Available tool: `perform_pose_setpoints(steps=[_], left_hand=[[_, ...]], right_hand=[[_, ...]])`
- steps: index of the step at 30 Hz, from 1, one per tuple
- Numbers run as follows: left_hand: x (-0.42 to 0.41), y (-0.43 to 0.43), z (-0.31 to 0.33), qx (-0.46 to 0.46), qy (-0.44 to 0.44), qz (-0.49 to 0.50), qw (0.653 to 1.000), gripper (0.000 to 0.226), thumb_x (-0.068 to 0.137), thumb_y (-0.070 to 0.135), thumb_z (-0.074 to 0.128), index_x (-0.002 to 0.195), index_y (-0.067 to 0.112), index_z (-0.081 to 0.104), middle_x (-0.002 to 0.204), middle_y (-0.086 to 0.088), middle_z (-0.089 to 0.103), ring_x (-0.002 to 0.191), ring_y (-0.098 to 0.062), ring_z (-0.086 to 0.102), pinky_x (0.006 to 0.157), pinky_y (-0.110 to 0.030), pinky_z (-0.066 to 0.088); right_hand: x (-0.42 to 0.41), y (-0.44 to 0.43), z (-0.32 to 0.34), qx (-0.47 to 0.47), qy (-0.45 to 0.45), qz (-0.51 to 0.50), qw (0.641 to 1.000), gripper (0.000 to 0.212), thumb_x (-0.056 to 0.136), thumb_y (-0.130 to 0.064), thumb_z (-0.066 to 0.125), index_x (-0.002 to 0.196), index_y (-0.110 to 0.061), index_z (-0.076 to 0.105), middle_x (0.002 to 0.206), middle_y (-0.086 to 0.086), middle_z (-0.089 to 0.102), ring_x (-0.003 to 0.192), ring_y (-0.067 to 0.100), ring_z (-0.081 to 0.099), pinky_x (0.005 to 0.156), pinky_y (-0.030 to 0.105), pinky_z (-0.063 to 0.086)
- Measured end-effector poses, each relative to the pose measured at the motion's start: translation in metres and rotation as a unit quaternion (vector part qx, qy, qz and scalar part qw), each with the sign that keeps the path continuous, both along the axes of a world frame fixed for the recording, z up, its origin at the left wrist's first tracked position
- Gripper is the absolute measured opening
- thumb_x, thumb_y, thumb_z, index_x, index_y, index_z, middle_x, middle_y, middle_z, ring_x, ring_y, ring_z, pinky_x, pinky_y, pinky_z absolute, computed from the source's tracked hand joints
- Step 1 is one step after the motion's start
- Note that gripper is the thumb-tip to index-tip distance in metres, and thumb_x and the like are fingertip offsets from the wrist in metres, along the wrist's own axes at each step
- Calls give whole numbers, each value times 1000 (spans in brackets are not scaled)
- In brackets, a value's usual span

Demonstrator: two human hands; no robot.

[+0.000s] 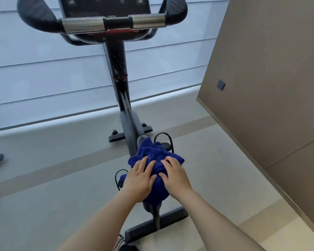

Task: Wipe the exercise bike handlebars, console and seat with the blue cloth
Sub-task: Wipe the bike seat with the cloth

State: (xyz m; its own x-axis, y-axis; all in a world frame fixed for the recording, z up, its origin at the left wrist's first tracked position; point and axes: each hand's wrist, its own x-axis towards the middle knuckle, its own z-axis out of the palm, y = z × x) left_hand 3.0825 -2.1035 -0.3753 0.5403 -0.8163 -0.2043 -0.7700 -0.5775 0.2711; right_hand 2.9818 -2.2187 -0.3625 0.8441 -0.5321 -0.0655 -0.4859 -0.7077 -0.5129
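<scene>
Both hands lie palm-down on the blue cloth (155, 154), which is bunched over the bike's seat (150, 207) and hides nearly all of it. The left hand (140, 180) presses with fingers spread and fairly straight, clasping nothing. The right hand (175, 175) rests just beside it, fingers slightly bent over the cloth, and the two thumbs are close together. Both forearms reach in from the bottom edge. The cloth spills past the seat's front edge toward a pedal (164, 144). Ahead, well apart, the post rises to the handlebars (83, 25) and console (105, 6). Open floor (53, 178) lies to the left, and a brown wall (270, 87) stands to the right.
</scene>
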Motion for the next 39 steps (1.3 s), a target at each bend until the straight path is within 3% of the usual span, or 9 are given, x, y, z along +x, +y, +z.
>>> perform_pose_setpoints(steps=[9,13,17,22,25,28,34,39], left_hand=[[-50,32,8,8,-15,101,995,61,96,45,31,147,28,3,157,0,-6,144,-20,-3,118,-39,6],[-60,39,13,30,-55,128,990,61,96,41,27,148,26,-3,156,-4,-18,142,-21,-19,117,-41,-3],[-65,29,19,46,-50,106,992,66,98,44,27,147,19,-9,154,-3,-23,141,-20,-20,117,-40,-3],[-57,21,11,29,-7,106,994,65,99,39,29,146,21,-13,154,-1,-21,142,-18,-15,116,-35,-1],[-45,17,6,-5,28,113,993,58,100,37,23,146,25,-10,155,3,-19,142,-15,-14,116,-32,-1],[-28,7,4,-9,32,109,993,57,101,35,22,147,22,-9,156,1,-17,143,-15,-12,118,-33,2],[8,-12,2,45,3,50,998,58,101,30,23,148,15,-8,156,-6,-18,143,-21,-14,118,-37,5],[41,-26,-3,93,-50,-32,994,53,101,26,23,148,10,6,156,-11,-15,142,-28,-18,118,-41,5]], right_hand=[[-26,15,-5,-16,-15,119,993,55,91,-22,55,142,-19,34,147,-1,29,133,16,30,111,31,25],[-31,22,-6,9,-33,160,987,60,92,-12,53,146,-18,28,155,-1,20,142,15,15,111,22,6],[-30,17,-8,5,-26,183,983,63,93,-13,51,148,-17,19,158,-1,13,144,13,0,110,22,-3],[-23,6,-16,-40,-5,217,975,61,98,-22,42,149,-18,8,159,-2,5,144,11,-4,112,23,-6],[-14,1,-21,-12,-12,203,979,56,101,-29,31,149,-20,6,158,-6,3,141,2,-9,111,19,-8],[5,-5,-20,-7,-8,194,981,53,101,-27,29,149,-18,9,158,-4,5,142,5,-6,111,19,-7],[36,-17,-19,-3,19,164,986,52,101,-25,29,149,-17,11,159,-3,6,144,9,-2,111,21,-4],[63,-25,-16,-2,50,145,988,54,101,-24,30,149,-17,8,159,-2,0,144,12,-2,114,26,3]])
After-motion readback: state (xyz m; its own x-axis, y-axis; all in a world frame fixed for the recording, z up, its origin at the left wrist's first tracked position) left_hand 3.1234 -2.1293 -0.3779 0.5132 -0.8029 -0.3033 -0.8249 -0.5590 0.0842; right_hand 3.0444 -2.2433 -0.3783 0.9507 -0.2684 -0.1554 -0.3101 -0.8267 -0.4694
